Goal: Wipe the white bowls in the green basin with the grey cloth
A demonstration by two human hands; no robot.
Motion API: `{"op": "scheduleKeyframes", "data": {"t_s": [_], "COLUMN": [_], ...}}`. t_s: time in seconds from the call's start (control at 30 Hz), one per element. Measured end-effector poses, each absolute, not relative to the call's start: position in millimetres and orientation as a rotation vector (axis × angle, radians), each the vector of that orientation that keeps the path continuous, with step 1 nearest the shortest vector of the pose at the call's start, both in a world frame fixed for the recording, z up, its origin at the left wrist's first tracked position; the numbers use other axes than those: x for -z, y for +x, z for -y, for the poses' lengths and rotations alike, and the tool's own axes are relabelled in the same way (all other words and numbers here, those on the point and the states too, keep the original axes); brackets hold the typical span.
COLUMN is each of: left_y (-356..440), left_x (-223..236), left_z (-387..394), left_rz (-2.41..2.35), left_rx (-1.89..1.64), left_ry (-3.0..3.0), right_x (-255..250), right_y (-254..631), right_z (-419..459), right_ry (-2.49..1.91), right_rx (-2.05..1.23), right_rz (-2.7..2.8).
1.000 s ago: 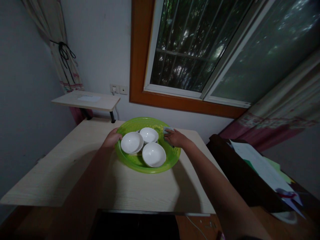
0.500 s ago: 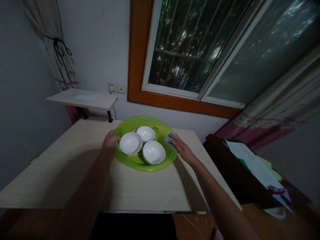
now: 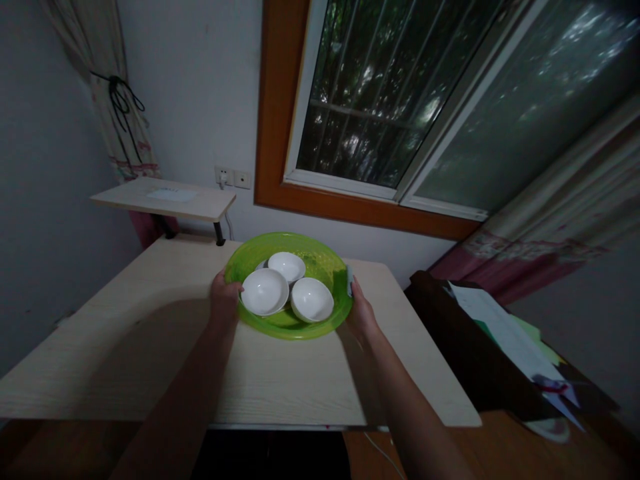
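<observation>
Gripping the left rim of one round green plastic basin (image 3: 327, 267), the left hand (image 3: 225, 297) is partly closed, its thumb over the edge; the other fingers are mostly hidden, so how tightly they curl I cannot tell. On the opposite side, the right hand (image 3: 361, 310) is also partly closed, pressing one pale cloth (image 3: 350, 280) against the right rim. The basin is over the far half of a pale wood-grain table (image 3: 280, 380); whether its base touches the tabletop is hidden.

Three white bowls sit inside the basin, open side up and close together: the far bowl (image 3: 287, 265), the near left bowl (image 3: 265, 291), by the left thumb, and the near right bowl (image 3: 312, 299). A pale edge shows at the left of the far bowl, too little of it to name.

At the far left of the table stands one raised shelf (image 3: 200, 203) with one white sheet (image 3: 171, 194) on top. Two wall sockets (image 3: 233, 177) are beyond it, the left one with a plug in it. A window (image 3: 380, 100) in an orange-brown frame fills the far wall, between two curtains (image 3: 103, 80), the left one tied with a black cord (image 3: 119, 100). Right of the table, several papers (image 3: 505, 327) lie on a dark brown surface (image 3: 450, 333).
</observation>
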State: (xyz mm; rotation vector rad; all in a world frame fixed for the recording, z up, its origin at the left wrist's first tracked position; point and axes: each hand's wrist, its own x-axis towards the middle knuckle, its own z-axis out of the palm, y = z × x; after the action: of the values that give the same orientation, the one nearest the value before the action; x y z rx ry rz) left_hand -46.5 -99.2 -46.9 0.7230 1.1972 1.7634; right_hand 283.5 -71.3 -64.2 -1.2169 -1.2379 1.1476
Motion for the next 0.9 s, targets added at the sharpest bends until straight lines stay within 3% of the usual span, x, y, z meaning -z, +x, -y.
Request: {"op": "scheduleKeyframes", "data": {"t_s": [0.3,0.63,0.9], "left_y": [-40.0,-42.2,-42.7], "left_x": [47.2,49.4,48.6], "left_z": [97.4,98.8,97.2], "left_rz": [-1.167,-1.169,-1.168], "left_rx": [-1.876,-1.871,-1.863], "left_ry": [0.583,0.621,0.652], "right_x": [58.0,44.4,49.3], "right_y": [274.3,299.4,297.3], "right_z": [100.9,49.2,62.7], "right_ry": [-0.810,-1.029,-0.917], "right_rx": [-1.603,-1.552,-1.442], "right_rz": [0.657,0.719,0.691]}}
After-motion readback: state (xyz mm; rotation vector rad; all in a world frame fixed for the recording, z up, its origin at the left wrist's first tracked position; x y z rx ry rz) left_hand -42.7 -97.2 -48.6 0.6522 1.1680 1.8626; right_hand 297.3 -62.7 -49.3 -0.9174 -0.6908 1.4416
